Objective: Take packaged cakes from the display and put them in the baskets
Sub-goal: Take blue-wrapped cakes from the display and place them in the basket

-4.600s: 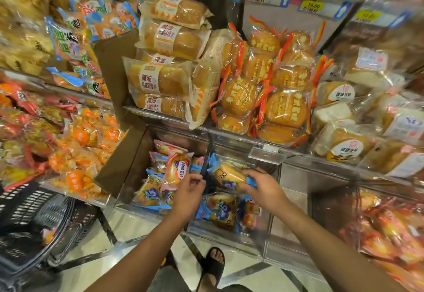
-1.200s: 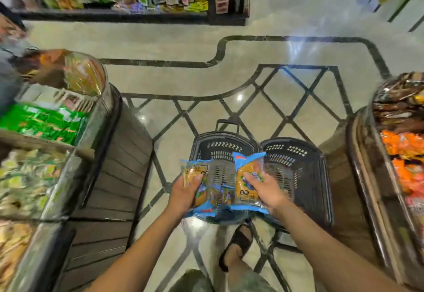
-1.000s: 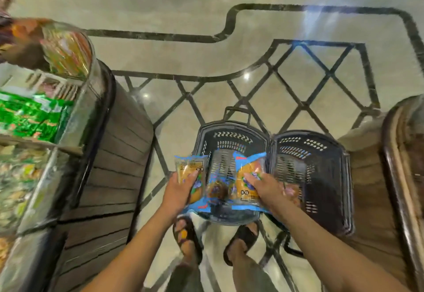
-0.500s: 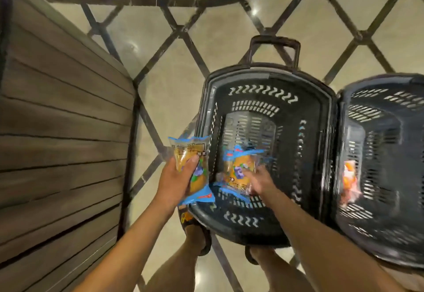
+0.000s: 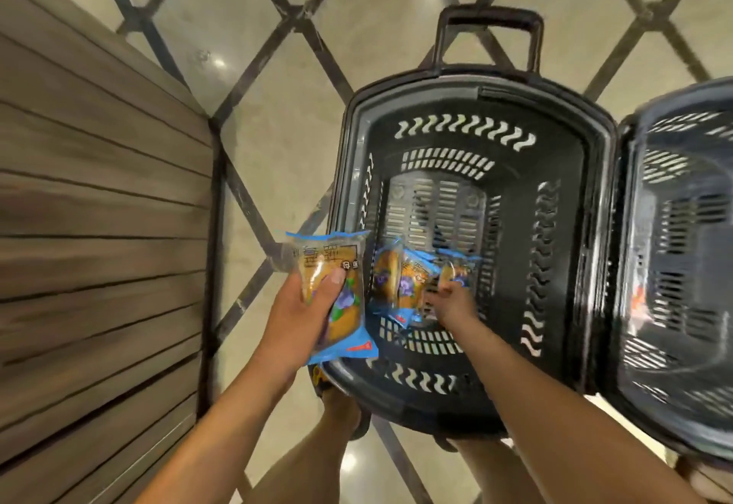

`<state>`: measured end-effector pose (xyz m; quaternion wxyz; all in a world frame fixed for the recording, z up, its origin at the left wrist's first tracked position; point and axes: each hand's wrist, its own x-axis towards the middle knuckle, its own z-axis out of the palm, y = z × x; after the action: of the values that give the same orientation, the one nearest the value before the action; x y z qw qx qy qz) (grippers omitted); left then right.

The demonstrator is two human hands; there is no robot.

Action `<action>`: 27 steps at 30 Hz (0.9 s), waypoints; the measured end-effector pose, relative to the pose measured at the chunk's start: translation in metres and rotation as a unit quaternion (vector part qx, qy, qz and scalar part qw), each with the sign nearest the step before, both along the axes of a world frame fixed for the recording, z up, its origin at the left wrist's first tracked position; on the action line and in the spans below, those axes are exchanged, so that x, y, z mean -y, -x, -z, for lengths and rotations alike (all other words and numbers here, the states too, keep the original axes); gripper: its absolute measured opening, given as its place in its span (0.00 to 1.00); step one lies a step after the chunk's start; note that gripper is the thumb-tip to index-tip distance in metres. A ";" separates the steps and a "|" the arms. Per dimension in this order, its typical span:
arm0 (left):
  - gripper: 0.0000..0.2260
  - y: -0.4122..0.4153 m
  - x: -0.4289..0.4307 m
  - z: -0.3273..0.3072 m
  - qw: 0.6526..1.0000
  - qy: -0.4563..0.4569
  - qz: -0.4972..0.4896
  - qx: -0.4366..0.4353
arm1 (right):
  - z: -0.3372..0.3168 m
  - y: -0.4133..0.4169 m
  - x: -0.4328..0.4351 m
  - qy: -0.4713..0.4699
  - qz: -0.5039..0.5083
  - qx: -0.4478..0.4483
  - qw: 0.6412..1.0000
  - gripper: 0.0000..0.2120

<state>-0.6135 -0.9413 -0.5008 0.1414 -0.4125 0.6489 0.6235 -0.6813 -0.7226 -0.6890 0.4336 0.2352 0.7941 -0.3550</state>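
My left hand [image 5: 303, 315] grips a blue-edged cake packet [image 5: 337, 293] and holds it over the near left rim of the black left basket [image 5: 476, 97]. My right hand [image 5: 452, 301] reaches down inside that basket, fingers curled on a blue cake packet [image 5: 412, 285] low against the near wall. A similar packet [image 5: 385, 277] lies right beside it; both are blurred. The black right basket [image 5: 674, 404] stands against the left one.
The wood-slat side of a display stand [image 5: 99, 226] rises close on the left. An orange packet [image 5: 639, 299] lies in the right basket. The left basket's pull handle [image 5: 488, 16] points away from me. My sandalled feet [image 5: 337, 404] stand at the baskets' near edge on tiled floor.
I turned from the display to the baskets and bent down. My right hand sank further into the left basket with its packet; my left hand stayed at the rim with its own.
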 end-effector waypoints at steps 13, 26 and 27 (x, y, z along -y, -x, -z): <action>0.16 0.049 -0.101 0.056 0.978 -0.110 0.096 0.146 | -0.165 0.069 -0.134 -0.127 -0.268 -0.403 0.865 0.24; 0.13 0.060 -0.172 0.255 0.965 -0.019 0.146 0.219 | -0.109 0.059 -0.161 -0.119 -0.277 -0.516 0.802 0.20; 0.13 0.060 -0.172 0.262 0.965 0.003 0.153 0.215 | -0.109 0.059 -0.161 -0.117 -0.275 -0.515 0.803 0.20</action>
<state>-0.6734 -0.7694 -0.7626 0.3702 -0.4333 0.6601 0.4893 -0.7399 -0.5614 -0.5803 0.0088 -0.1613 0.9676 -0.1939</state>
